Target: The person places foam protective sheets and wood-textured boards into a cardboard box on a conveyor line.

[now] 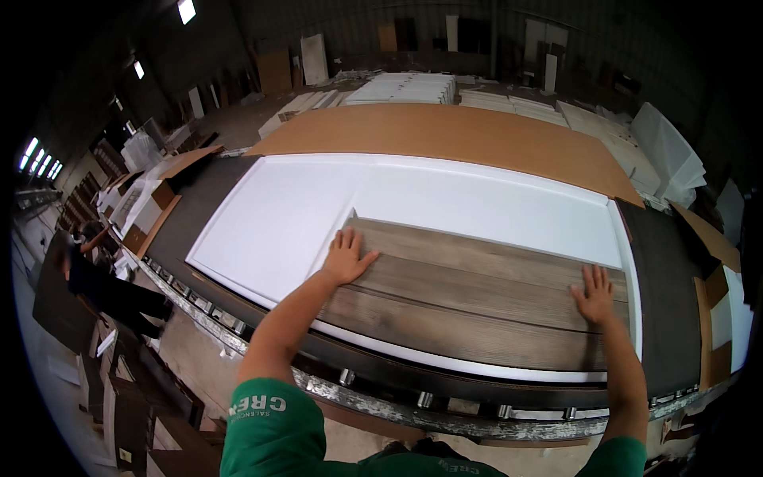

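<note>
A brown wood-grain panel point(461, 296) with long grooves lies flat inside a large open carton lined with white foam point(278, 211). My left hand point(346, 256) rests on the panel's far left corner, fingers stretched out and thumb apart. Near the panel's right end, my right hand point(594, 296) lies with its fingers spread. Both palms face down, and neither hand grips anything. White foam strips border the panel along its far, near and right edges, and a wide white foam sheet fills the left part of the carton.
The carton's brown cardboard flap point(445, 131) folds out at the far side. Beneath runs a roller conveyor point(425, 400) with a dark belt point(671, 294). Other packed cartons point(143, 211) stand left and right. A person in dark clothes point(111, 278) works at far left. White foam stacks point(401, 87) stand behind.
</note>
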A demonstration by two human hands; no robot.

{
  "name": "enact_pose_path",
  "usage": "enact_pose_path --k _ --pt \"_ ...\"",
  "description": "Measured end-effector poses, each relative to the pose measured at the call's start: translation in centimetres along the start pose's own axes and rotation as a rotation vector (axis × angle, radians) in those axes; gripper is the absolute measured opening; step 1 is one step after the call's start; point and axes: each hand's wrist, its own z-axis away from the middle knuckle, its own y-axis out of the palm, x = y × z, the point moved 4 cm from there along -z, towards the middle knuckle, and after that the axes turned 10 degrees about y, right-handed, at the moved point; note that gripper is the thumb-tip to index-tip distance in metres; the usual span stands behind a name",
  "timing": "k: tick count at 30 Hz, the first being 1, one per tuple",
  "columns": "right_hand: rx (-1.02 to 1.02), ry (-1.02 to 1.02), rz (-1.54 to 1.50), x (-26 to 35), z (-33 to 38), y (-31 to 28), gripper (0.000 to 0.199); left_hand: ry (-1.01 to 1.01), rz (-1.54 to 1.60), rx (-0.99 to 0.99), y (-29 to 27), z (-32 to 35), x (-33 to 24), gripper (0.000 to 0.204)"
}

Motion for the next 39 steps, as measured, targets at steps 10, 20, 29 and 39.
enact_pose_path --k 10,20,29,39 --pt "0.044 0.072 0.119 -0.3 0.3 -0.1 0.063 0.1 -0.101 0.1 -1.2 1.5 -0.8 0.075" --pt "0.086 -0.006 0.049 1.8 6.0 -1.5 0.063 0.333 -0.059 -0.064 -2.0 4.6 -3.0 0.072" --pt "-0.523 -0.294 -0.444 3.3 15.3 -3.6 0.04 0.61 -0.081 0.026 0.2 5.3 -4.8 0.064" --pt "0.119 0.528 -0.55 -3.6 53.3 21.6 0.026 0.602 0.662 -0.594 -6.9 14.9 -11.3 0.033"
